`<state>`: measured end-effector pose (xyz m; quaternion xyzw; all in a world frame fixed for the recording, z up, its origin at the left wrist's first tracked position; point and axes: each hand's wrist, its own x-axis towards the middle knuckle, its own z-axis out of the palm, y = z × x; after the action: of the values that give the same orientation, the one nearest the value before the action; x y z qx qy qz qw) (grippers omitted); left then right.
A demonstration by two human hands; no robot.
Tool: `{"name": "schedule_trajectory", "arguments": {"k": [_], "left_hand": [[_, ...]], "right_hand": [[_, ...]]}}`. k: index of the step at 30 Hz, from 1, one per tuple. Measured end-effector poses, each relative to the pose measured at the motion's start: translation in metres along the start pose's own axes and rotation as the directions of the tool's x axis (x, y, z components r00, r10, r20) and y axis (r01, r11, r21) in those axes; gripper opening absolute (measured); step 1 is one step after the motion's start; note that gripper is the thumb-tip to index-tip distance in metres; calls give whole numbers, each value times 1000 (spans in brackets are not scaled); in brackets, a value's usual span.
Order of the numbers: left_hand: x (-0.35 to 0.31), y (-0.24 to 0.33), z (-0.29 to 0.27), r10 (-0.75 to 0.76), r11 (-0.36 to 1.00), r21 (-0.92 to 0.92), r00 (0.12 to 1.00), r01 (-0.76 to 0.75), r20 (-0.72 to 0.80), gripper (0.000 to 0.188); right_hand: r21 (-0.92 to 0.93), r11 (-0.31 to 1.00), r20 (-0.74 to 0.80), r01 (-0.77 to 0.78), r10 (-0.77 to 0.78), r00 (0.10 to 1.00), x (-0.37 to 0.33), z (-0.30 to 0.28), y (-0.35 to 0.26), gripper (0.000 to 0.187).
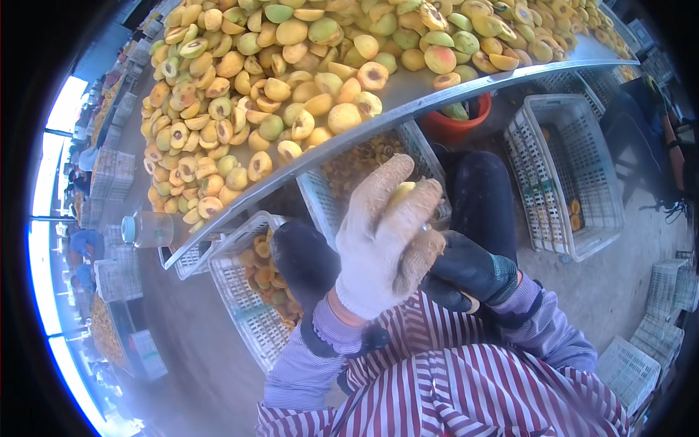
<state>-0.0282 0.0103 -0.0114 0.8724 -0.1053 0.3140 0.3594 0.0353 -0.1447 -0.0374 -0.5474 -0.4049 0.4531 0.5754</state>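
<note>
My left hand point(389, 237), in a white glove stained brown at the fingers, is closed round a yellow peach point(401, 192). Only a small part of the fruit shows between the fingers. Close against it, my right hand point(473, 268) wears a dark glove with a green cuff. Its fingers are wrapped round a tool whose tan handle end point(472, 304) sticks out below; a small shiny bit shows between the two hands, and the rest of the tool is hidden. Both hands are above my lap, short of the metal table edge point(378, 131).
Halved yellow peaches point(240, 95) heap the table. Beneath its edge stand a crate point(317, 193) of scraps, a crate point(240, 309) of peach pieces at left and an orange bucket point(459, 125). A white crate point(564, 175) with a few pieces stands right. A clear jar point(154, 229) sits at the table's left end.
</note>
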Motion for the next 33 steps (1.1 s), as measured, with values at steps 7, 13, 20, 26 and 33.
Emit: {"name": "schedule_trajectory", "arguments": {"k": [7,13,20,26,33], "left_hand": [[7,-10,3,-181,961,-182,970,210,165,26],[19,-7,-8,-374,762,-352,813,544,447,20],[27,-20,-3,-26,833,-504,925,229,378,31],[16,9,-1,-534,559,-528,765,639,360,46],[22,-10,-12,-239,713,-539,878,449,415,31]], "right_hand": [[152,986,-10,-69,71,997,-2,11,4,32],[848,428,211,-314,271,939,-6,11,4,27],[952,131,288,-278,-65,955,-5,18,8,39],[955,150,252,-257,51,966,-6,16,-2,34],[956,-2,292,-292,17,956,-3,26,-4,38]]}}
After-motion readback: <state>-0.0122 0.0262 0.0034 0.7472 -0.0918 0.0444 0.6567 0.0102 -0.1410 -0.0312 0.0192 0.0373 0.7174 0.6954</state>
